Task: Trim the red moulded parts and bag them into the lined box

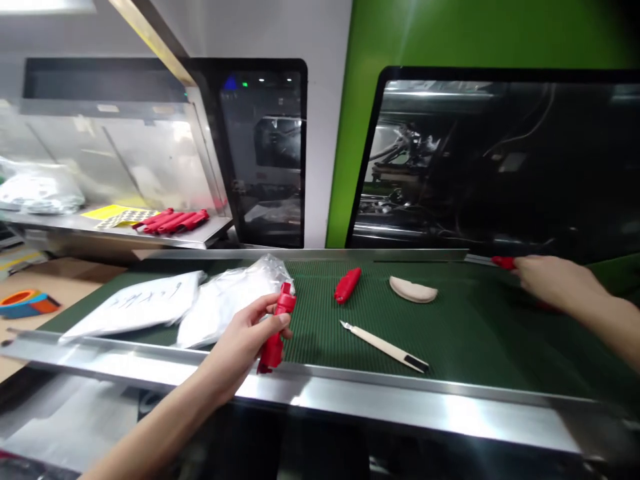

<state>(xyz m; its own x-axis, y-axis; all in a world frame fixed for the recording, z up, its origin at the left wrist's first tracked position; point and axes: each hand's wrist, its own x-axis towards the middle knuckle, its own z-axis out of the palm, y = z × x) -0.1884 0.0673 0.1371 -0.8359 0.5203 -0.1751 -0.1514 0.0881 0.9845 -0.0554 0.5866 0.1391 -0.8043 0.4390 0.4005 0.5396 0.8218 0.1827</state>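
My left hand point(247, 333) is closed around a red plastic part point(277, 329), held upright over the near edge of the green conveyor belt point(480, 333). My right hand point(547, 280) reaches to the far right of the belt, its fingers closed on another red part point(503, 262) by the back rail. A third red part point(347, 285) lies loose mid-belt. A cream-handled craft knife point(384, 346) lies in front of it, blade pointing left. A beige curved piece point(413, 290) rests just right of the loose part.
Clear plastic bags point(220, 303) lie on the belt's left end. Several red parts point(173, 221) sit on a steel shelf at back left, beside yellow sheets point(107, 213). Tape rolls point(25, 302) lie far left. A steel rail point(400, 403) borders the near edge. Dark machine windows point(500, 160) stand behind.
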